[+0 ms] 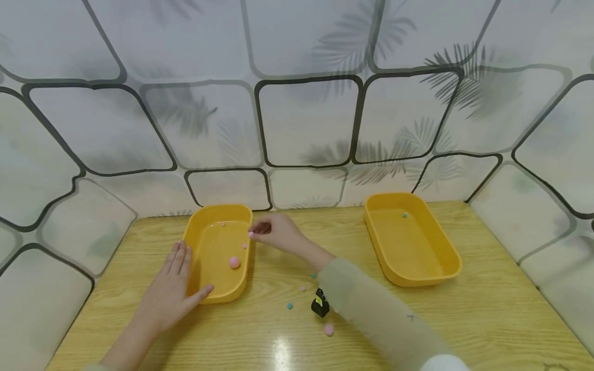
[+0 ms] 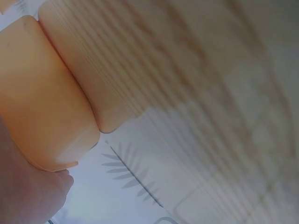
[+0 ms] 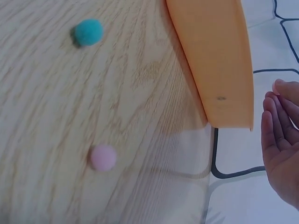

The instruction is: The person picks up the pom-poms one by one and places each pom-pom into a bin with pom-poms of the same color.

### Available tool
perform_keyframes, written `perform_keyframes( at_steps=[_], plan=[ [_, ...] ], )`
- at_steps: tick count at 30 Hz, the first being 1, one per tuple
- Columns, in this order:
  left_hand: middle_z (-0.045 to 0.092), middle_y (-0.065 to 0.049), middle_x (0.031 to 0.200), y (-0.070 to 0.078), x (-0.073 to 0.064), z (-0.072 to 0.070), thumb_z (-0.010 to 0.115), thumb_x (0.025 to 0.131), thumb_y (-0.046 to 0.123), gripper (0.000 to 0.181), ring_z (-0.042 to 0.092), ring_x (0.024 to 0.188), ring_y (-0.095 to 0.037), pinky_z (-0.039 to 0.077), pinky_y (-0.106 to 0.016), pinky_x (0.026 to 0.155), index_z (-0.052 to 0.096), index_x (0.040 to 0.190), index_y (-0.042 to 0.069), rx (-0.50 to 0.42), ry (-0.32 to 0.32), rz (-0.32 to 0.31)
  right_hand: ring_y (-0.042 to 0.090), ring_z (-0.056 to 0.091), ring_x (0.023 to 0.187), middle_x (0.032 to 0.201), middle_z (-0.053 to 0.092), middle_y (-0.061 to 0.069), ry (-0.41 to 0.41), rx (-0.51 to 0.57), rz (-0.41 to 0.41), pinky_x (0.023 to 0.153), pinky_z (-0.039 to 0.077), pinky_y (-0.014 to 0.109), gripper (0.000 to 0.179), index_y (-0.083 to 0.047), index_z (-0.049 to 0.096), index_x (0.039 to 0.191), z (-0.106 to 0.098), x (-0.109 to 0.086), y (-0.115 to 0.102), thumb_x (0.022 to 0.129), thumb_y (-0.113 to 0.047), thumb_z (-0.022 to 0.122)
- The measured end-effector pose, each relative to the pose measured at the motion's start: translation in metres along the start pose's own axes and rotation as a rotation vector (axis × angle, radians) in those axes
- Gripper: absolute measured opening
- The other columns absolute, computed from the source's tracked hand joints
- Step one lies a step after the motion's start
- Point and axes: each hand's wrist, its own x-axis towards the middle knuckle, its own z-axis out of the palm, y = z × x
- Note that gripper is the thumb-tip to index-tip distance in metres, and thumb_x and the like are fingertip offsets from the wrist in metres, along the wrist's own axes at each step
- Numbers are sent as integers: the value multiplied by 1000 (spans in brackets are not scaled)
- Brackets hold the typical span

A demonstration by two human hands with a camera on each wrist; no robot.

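Right hand (image 1: 278, 234): thumb and fingertips pinched on one ball, at the right rim of the left tray.
Held ball (image 1: 251, 235): one, small, round, pink, at the left tray's right rim.
Left hand (image 1: 169, 288): fingers straight and close together against the left tray's left side, thumb held apart across its near-left rim.
Left tray (image 1: 211, 257): one of two yellow trays; smooth, plastic-looking, oblong, with rounded corners and raised walls.
Pink balls inside (image 1: 234, 262): three, one large and two smaller, all on the left tray's floor.
Table balls: four, to the right of the left tray and toward the person; two teal balls (image 1: 290, 305) and two pink balls (image 1: 329, 330), one of these larger. Close up, the surfaces look soft and fuzzy.
Black object (image 1: 320, 303): one, small and angular with a yellow patch, among the table balls, right of the left tray.
Sleeve (image 1: 380, 314): pale fabric on the right arm, right of the left tray.
Right tray (image 1: 408, 247): one, same colour and shape, well to the right of the left tray, holding one teal ball (image 1: 405, 215).
Table (image 1: 278, 330): one, yellowish wood grain with a glossy highlight, under the left tray.
Wall covering (image 1: 308, 123): pale, with dark rounded outlines and grey leaf prints, behind the left tray.
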Motion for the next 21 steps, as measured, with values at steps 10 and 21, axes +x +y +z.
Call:
perform_keyframes(
  at_steps=[10,21],
  plan=[
    [9,-31,153,-3,-2,4,52,88,58,97,8,143,-39,-15,-22,114,16,145,-13,4,46,35,2,62,76,88,70,-6,2,11,-10,70,52,14,12,-16,72,96,10,15,-7,86,-23,70],
    [9,-31,153,-3,-2,5,54,88,56,97,5,144,-38,-17,-21,113,16,145,-13,3,38,35,2,62,74,87,70,-6,6,11,7,67,51,14,13,-15,72,97,21,27,-17,86,-23,69]
  ],
)
